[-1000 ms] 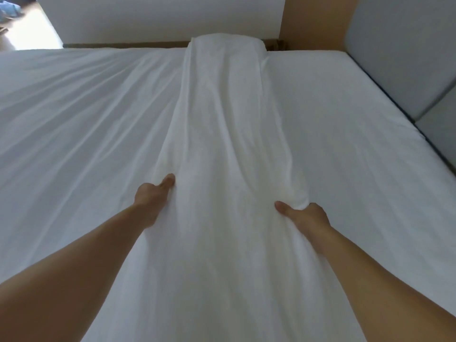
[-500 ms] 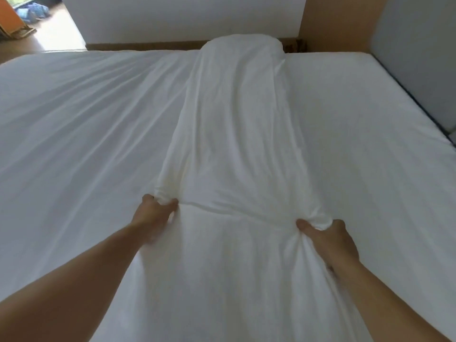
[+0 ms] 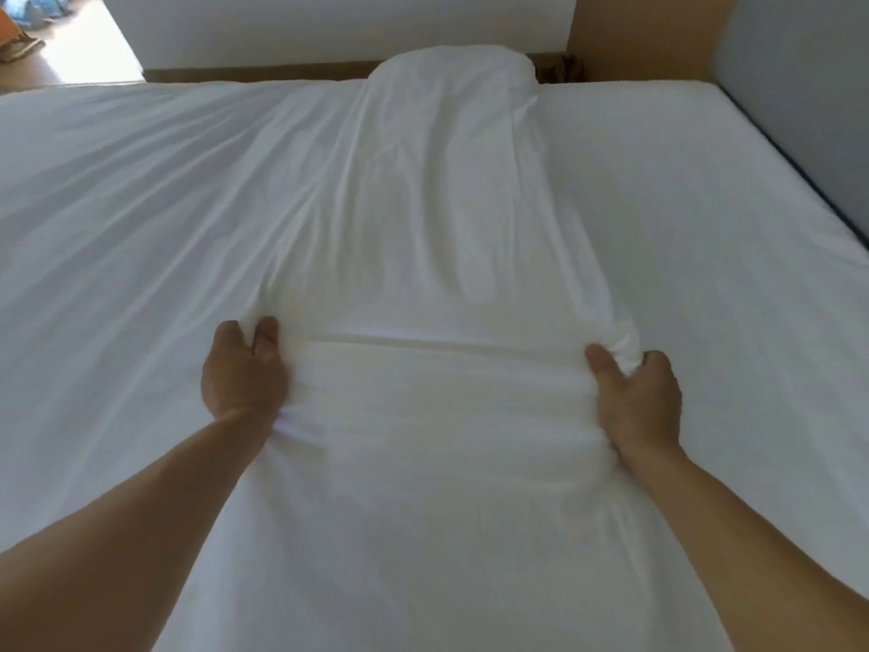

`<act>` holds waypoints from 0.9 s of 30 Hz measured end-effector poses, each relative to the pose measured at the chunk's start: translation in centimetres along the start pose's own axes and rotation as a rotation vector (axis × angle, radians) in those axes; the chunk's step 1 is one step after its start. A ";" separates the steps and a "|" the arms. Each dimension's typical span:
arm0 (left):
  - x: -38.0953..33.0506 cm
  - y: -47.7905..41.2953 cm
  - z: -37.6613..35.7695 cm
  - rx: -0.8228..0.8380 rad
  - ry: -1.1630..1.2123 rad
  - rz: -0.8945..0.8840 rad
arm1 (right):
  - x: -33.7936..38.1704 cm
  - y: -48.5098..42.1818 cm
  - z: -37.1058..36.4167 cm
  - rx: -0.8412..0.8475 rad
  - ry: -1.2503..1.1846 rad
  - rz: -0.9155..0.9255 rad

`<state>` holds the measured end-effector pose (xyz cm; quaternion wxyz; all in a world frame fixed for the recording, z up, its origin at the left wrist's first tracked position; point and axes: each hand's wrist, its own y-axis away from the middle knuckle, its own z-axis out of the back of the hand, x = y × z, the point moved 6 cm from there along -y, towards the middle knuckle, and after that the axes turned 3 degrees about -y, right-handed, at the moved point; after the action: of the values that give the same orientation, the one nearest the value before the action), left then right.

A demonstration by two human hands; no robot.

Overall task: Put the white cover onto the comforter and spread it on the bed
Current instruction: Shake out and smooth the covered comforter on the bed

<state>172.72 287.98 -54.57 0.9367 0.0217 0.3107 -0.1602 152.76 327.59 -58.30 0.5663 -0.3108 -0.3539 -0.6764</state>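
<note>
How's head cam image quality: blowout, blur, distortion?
Head view: sunlit floor top left is blown out; white cover on the white bed is low-contrast, folds only soft shadows; wide-angle lens bows the bed's edges; left hand and right hand, gripping the cover, look slightly soft.

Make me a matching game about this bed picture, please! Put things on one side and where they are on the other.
Things:
1. left hand
2. right hand
3. white cover
4. grey panel

Places:
A. at the far right, beside the bed
B. grips the cover's right edge
C. lies in a long strip down the middle of the bed
D. grips the cover's left edge

Pairs: 1-D, 2-B, 3-C, 4-A
</note>
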 end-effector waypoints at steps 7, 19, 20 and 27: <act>4.3 1.0 -2.9 0.312 -0.155 0.146 | -3.0 0.9 -1.8 0.108 0.266 -0.189; 10.7 11.8 3.0 0.585 0.082 0.248 | -9.3 14.9 5.3 0.448 0.011 -0.455; 11.5 13.2 3.4 0.591 0.069 0.234 | -9.9 16.3 5.9 0.458 0.029 -0.459; 14.0 14.2 7.2 0.420 -0.038 0.079 | -10.5 19.5 8.8 0.219 0.088 -0.275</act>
<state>191.85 296.46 -57.87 0.9229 0.2256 0.2515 -0.1849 173.89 338.51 -59.59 0.5137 -0.1660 -0.4397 -0.7178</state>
